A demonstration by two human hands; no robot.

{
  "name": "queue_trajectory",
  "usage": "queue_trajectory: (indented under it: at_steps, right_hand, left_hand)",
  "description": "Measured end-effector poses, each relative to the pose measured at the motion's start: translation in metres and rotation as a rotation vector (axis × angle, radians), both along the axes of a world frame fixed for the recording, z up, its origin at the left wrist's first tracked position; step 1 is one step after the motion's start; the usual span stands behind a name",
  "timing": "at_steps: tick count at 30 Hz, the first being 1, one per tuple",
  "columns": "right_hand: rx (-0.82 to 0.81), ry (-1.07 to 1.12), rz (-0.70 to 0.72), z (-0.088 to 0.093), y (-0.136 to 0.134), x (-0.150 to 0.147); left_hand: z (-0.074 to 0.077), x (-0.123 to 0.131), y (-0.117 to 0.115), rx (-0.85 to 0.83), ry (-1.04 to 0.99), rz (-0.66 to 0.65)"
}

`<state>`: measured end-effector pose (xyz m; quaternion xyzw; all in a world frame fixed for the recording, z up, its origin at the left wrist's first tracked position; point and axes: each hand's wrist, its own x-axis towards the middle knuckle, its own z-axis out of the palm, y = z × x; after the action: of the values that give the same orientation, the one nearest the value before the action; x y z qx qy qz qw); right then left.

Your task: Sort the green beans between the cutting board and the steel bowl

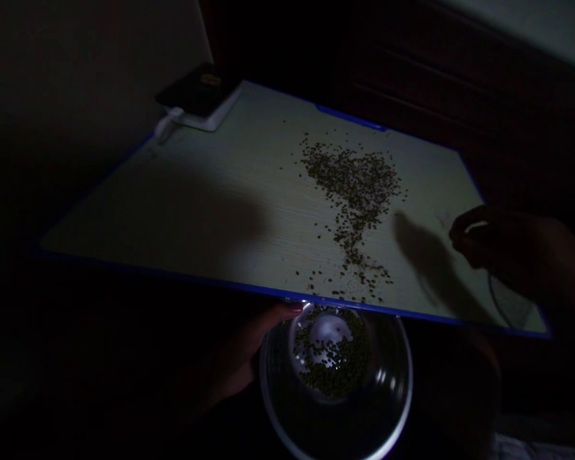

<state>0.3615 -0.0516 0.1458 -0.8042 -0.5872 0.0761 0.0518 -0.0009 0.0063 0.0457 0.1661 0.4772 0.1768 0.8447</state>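
- Nearest the camera: metal bowl [336, 383], held just below the near edge of the desk [196, 211], its rim tucked partly under that edge. Small greenish beans in the bowl [333, 367] lie in a patch on its bottom; the rest of the inside is bare and shiny.
- Left hand [242, 358]: under the near edge, very dark. Thumb lies over the bowl's left rim, palm against its outer wall; fingers closed on the bowl.
- Right hand [503, 246]: above the desk near its right edge, fingers curled in with thumb and fingertips drawn together. Too dark to tell whether anything is pinched there. Thin cord [496, 297] loops down beneath it toward the near right corner.
- Hands well apart, one below the desk, one above it.
- Scattered beans [354, 191]: loose heap right of the desk's middle, broad toward the far edge, thinning to a trail that reaches the near edge just above the bowl.
- Shadow of the right hand falls on the desk between the beans and that hand.
- Desk: pale top, blue edging, lit; all around is dark.
- Far left corner: black object [199, 89] lying on a white block [206, 115], with a white plug or cable end beside it.
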Motion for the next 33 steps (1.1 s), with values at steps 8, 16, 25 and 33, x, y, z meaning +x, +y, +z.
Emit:
queue_trajectory:
  at_steps: [8,16,25,33]
  right_hand:
    - [-0.232,-0.027,-0.256,-0.013,0.025,0.054]
    - [-0.055,-0.007,-0.178,-0.009,0.006,0.05]
    - [-0.2,0.299,0.572,-0.026,-0.037,-0.106]
    - [-0.252,0.178,0.828,-0.068,-0.045,-0.138]
  left_hand:
    - [0.004,-0.002,0.002,0.021,0.026,-0.061]
    - [-0.009,-0.003,-0.001,0.053,-0.104,-0.026]
    - [-0.009,0.003,-0.001,0.045,0.055,-0.046]
    - [-0.016,-0.001,-0.001,0.039,0.024,-0.089]
